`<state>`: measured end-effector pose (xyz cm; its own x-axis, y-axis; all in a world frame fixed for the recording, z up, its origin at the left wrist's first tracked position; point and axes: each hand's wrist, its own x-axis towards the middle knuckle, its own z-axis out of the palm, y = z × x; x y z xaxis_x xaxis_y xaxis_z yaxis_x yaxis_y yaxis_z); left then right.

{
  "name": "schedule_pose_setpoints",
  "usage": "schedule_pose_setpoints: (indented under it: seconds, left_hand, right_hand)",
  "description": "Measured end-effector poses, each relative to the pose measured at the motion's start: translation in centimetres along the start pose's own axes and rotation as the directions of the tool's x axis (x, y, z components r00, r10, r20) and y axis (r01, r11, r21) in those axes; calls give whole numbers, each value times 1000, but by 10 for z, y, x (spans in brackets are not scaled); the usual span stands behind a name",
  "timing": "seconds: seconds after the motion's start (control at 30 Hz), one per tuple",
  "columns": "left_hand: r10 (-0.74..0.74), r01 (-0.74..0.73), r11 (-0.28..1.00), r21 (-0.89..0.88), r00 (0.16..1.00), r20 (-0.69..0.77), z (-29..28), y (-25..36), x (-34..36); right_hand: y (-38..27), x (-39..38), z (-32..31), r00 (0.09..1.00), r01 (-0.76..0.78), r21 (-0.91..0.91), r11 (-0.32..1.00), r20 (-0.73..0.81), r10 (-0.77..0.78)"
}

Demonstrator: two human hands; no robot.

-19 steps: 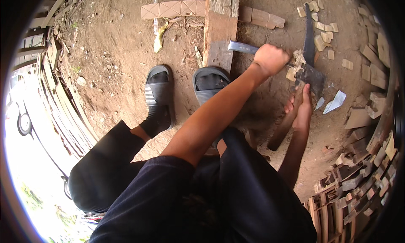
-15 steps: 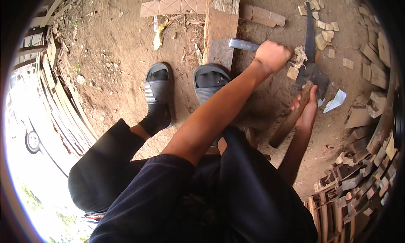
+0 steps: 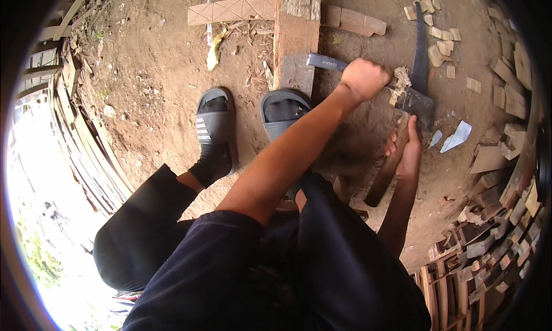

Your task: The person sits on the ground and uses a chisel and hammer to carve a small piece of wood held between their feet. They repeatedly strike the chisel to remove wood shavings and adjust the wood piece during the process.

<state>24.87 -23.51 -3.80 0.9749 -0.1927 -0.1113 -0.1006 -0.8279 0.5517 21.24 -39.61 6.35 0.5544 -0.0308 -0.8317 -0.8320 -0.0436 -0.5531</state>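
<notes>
Metal bar (image 3: 326,61), middle hidden in clenched left fingers (image 3: 378,72), right fingers (image 3: 392,142) around wooden handle (image 3: 384,180).

— What does your left hand (image 3: 364,80) grip?
— A flat grey metal bar (image 3: 326,62), its free end pointing left.
— Your right hand (image 3: 409,153)?
— A slanted wooden handle (image 3: 383,179), its broad dark head (image 3: 420,105) away from you.

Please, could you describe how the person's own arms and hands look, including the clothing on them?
The left hand and right hand are bare, without gloves. The left forearm is uncovered below a plain, dark navy short sleeve. The right forearm is also bare where visible; its sleeve cannot be seen.
</notes>
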Motion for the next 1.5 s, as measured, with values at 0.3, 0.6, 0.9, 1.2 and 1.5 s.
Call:
schedule_pose_setpoints:
  seconds: [0.3, 0.6, 0.9, 1.2, 1.5]
  left_hand:
    - [1, -1, 1000, -16, 1000, -30, -6, 0, -5]
    - [30, -30, 1000, 0, 999, 31, -10, -5, -8]
    - [30, -30, 1000, -7, 999, -16, -8, -8, -13]
    - [30, -30, 1000, -2, 999, -20, -12, -10, -16]
    - [20, -20, 999, 31, 1000, -3, -8, -14, -15]
  right_hand:
    - [4, 4, -1, 1000, 0, 51, 999, -29, 1]
    - [-1, -2, -3, 1000, -13, 25, 1000, 16, 13]
    - [4, -3, 2, 998, -59, -24, 998, 0, 59]
    - [8, -1, -1, 995, -70, -42, 997, 68, 73]
    - [13, 0, 6, 999, -49, 89, 995, 24, 47]
